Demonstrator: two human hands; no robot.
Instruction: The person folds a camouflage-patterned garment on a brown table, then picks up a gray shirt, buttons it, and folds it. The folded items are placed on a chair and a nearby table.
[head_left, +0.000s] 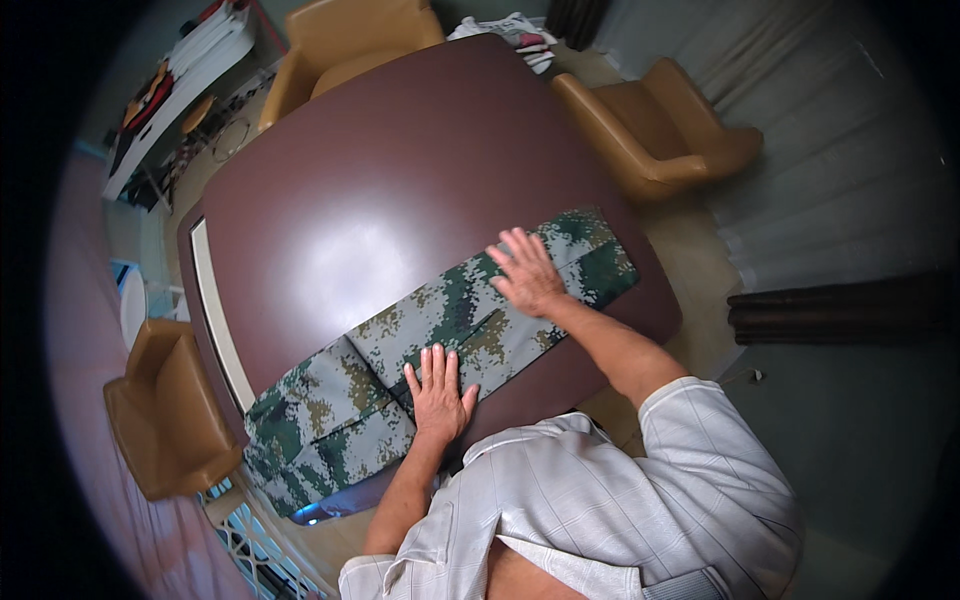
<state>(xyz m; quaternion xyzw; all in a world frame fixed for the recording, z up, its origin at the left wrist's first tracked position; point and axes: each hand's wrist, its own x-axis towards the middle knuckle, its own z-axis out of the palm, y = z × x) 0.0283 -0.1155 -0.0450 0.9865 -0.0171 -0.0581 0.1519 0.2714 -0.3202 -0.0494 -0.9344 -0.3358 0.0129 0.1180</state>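
A camouflage garment (450, 315) with a digital pattern in green, brown and grey lies spread in a long strip near the front edge of the dark red-brown table (480, 127). A crease crosses it left of its middle. My left hand (439, 401) rests flat on the lower edge of the cloth, close to that crease, fingers apart. Further right, my right hand (527, 274) lies palm down on the upper part of the cloth, its fingers spread. Neither hand grips anything. The garment's left end reaches the table's left front edge.
Tan armchairs stand at the table's far side (360, 34), right (652, 127) and left (169, 412). A pale strip (221, 315) runs along the table's left side. Behind are a white table (191, 82) with items on it and a pile of cloth (517, 37).
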